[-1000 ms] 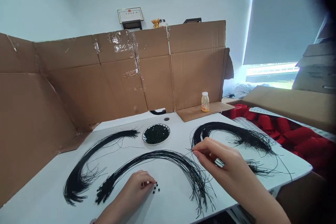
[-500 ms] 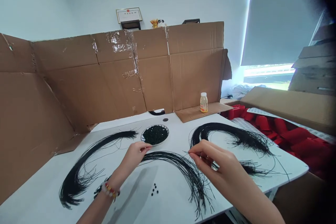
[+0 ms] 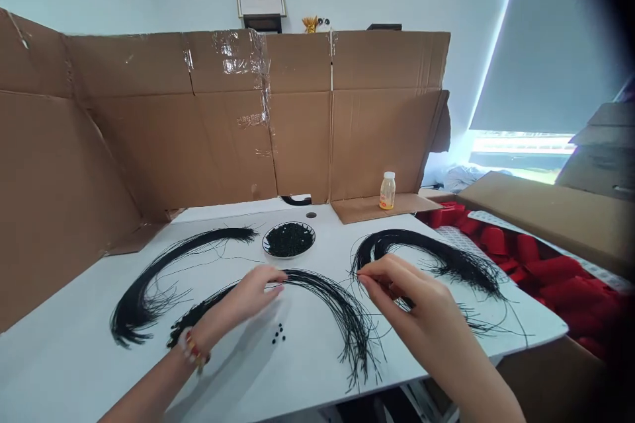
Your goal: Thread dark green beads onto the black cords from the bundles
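My right hand is closed in a pinch on a thin black cord, beside the right bundle of black cords. My left hand hovers over the middle bundle of black cords, thumb and forefinger slightly apart; nothing shows between them. That bundle's left end, partly behind my left wrist, carries dark beads. Just beyond the left hand stands a patterned plate heaped with small dark green-black beads. Several loose black beads lie on the white table nearer to me.
Another bundle of black cords curves across the table's left side. Cardboard walls stand behind and at left. A small bottle rests on a cardboard flap at the back. Red items fill a box beyond the right edge.
My left hand has drawn back from the plate's rim towards me, and its thumb and forefinger have parted. The right hand keeps its pinch near the same spot. The view has shifted slightly.
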A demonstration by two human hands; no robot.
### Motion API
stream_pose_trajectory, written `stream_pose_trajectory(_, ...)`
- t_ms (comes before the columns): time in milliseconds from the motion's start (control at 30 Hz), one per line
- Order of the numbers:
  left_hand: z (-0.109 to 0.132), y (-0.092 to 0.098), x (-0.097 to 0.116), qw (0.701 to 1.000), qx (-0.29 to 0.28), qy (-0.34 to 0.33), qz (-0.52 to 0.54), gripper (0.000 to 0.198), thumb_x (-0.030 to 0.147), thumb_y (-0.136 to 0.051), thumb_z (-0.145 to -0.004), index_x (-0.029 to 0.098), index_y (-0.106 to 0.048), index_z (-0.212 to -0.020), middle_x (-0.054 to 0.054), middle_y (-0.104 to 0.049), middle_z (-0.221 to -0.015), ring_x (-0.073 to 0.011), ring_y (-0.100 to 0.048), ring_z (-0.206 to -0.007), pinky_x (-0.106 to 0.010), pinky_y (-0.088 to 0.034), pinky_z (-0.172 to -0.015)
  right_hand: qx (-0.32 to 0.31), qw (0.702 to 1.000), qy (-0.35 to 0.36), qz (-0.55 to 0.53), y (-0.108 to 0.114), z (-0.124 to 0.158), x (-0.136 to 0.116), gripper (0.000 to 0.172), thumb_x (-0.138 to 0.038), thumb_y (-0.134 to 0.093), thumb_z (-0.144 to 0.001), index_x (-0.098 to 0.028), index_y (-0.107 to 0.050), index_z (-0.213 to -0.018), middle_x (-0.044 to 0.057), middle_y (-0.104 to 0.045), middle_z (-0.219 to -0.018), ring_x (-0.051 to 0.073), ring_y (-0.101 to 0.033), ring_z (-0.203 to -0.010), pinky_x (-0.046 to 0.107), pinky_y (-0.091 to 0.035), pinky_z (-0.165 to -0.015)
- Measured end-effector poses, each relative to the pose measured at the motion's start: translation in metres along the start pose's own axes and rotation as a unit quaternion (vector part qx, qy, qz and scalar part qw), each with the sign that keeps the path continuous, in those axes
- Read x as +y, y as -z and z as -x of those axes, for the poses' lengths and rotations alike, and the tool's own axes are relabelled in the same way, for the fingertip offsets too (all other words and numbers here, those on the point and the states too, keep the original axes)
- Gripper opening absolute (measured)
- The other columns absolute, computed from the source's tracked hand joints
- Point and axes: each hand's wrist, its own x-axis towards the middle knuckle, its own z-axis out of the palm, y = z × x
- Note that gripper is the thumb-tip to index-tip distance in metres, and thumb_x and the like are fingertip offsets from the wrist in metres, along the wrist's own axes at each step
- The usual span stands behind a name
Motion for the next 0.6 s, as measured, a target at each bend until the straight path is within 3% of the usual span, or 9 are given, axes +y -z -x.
stream_pose_trajectory(67,0.031,-0.001,0.008,0.999,-0.037,0.006,0.002,0.018,0.018,-0.062,-0.090,0.021,-0.078,-0.099,-0.006,-0.079,-0.099,-0.0244,-0.071,-0.094,-0.037,-0.054,-0.088,-0.012,1.000,-0.016,-0.005,-0.003,-0.002,0.000,0.016,-0.023,-0.053,-0.104,-0.025,-0.062,-0.091,-0.001,-0.059,-0.084,0.016,-0.055,-0.071,0.026,-0.044,-0.064)
stream_pose_trajectory(167,0.055,-0.006,0.011,0.998,-0.057,0.016,-0.002,0.023,0.020,-0.058,-0.093,0.019,-0.079,-0.102,-0.008,-0.078,-0.096,-0.0252,-0.069,-0.091,-0.036,-0.053,-0.082,-0.041,0.999,-0.031,-0.019,-0.008,-0.005,-0.001,0.018,-0.023,-0.051,-0.106,-0.026,-0.064,-0.095,0.000,-0.061,-0.088,0.017,-0.057,-0.076,0.028,-0.044,-0.068)
stream_pose_trajectory(300,0.054,-0.018,0.010,0.998,-0.061,0.014,0.004,0.027,0.017,-0.056,-0.094,0.020,-0.079,-0.108,-0.009,-0.076,-0.098,-0.0256,-0.066,-0.097,-0.035,-0.051,-0.084,-0.075,0.996,-0.037,-0.024,-0.016,-0.005,-0.002,0.018,-0.026,-0.049,-0.107,-0.027,-0.065,-0.098,-0.001,-0.061,-0.090,0.016,-0.058,-0.077,0.029,-0.043,-0.068)
stream_pose_trajectory(600,0.049,-0.027,0.011,0.998,-0.044,0.007,0.039,0.027,0.008,-0.055,-0.089,0.020,-0.079,-0.085,-0.008,-0.074,-0.093,-0.0247,-0.063,-0.096,-0.035,-0.048,-0.084,-0.085,0.994,-0.045,-0.053,-0.022,-0.005,-0.001,0.020,-0.029,-0.053,-0.103,-0.026,-0.072,-0.097,0.002,-0.066,-0.090,0.019,-0.062,-0.081,0.030,-0.046,-0.071)
